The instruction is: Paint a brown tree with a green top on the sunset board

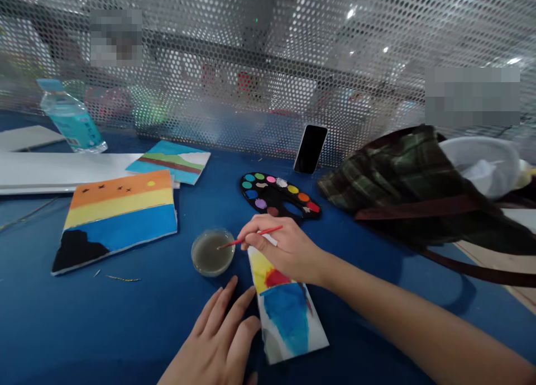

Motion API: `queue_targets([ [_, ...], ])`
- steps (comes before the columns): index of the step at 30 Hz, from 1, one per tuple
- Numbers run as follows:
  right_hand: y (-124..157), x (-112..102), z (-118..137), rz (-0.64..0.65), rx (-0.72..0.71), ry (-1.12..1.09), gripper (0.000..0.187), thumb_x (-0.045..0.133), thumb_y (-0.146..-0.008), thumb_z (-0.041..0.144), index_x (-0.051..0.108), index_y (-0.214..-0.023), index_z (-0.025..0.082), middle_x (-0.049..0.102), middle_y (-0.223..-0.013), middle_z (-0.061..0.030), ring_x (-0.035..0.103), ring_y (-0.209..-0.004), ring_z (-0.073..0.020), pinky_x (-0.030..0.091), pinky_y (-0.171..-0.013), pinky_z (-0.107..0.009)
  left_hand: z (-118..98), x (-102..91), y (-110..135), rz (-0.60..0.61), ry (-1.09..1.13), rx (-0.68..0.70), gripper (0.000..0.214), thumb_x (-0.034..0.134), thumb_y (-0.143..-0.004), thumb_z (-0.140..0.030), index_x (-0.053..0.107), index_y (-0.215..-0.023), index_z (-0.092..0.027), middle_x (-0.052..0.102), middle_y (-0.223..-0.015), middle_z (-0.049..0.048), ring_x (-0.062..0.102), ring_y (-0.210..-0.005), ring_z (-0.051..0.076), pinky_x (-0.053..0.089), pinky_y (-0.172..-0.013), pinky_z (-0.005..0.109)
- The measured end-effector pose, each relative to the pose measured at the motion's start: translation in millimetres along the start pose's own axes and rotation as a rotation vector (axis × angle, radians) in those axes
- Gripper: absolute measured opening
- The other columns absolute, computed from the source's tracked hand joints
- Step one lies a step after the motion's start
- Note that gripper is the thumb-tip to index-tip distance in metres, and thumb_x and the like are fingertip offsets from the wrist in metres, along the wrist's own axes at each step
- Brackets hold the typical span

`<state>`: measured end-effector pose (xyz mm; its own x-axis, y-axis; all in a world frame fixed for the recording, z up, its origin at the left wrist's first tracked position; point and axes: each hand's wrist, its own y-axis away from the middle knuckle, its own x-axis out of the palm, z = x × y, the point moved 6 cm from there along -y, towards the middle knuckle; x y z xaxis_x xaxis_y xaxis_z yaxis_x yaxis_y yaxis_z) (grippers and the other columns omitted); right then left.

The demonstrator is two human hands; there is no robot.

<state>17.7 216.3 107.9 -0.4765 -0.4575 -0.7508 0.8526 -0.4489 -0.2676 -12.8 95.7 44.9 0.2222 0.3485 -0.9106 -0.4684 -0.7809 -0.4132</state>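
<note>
Looks like a rinse or wetting step, at a guess. Got a red brush (233,243) pinched in the right hand (288,251), with a snug thumb-and-finger grip around the handle and with the tip at the cloudy water in the bowl (209,274). Can't tell if actually dipped. Resting the left hand (224,329) on the worktop (146,318), spread and holding nothing, right by the card (288,318), maybe touching. For the card, look just right of the bowl, partly under the right hand: yellow, red and blue, with white at the near end. Would probably call for a wipe on the rim before crossing to the card or palette (280,198), to avoid drips.
</note>
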Motion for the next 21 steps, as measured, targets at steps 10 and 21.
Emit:
queue_targets([
  [10,11,-52,-29,-0.335,0.047,0.061,0.027,0.037,-0.087,0.030,0.057,-0.076,0.016,0.062,-0.066,-0.0010,0.060,-0.064,-0.0108,0.046,-0.064,-0.023,-1,-7.3,-5,-0.007,-0.094,0.051,0.037,0.046,-0.055,-0.016,0.049,-0.092,-0.015,0.057,-0.108,0.0138,0.054,-0.095,0.034,0.055,-0.063,0.041],
  [21,16,-62,-96,-0.266,0.229,0.246,0.033,0.037,-0.085,0.026,0.057,-0.062,0.014,0.063,-0.067,-0.0035,0.060,-0.067,-0.0135,0.044,-0.068,-0.025,0,-3.5,-6,-0.002,-0.140,0.061,0.032,0.050,-0.057,-0.019,0.050,-0.089,-0.018,0.058,-0.107,0.0100,0.055,-0.094,0.031,0.055,-0.061,0.038],
])
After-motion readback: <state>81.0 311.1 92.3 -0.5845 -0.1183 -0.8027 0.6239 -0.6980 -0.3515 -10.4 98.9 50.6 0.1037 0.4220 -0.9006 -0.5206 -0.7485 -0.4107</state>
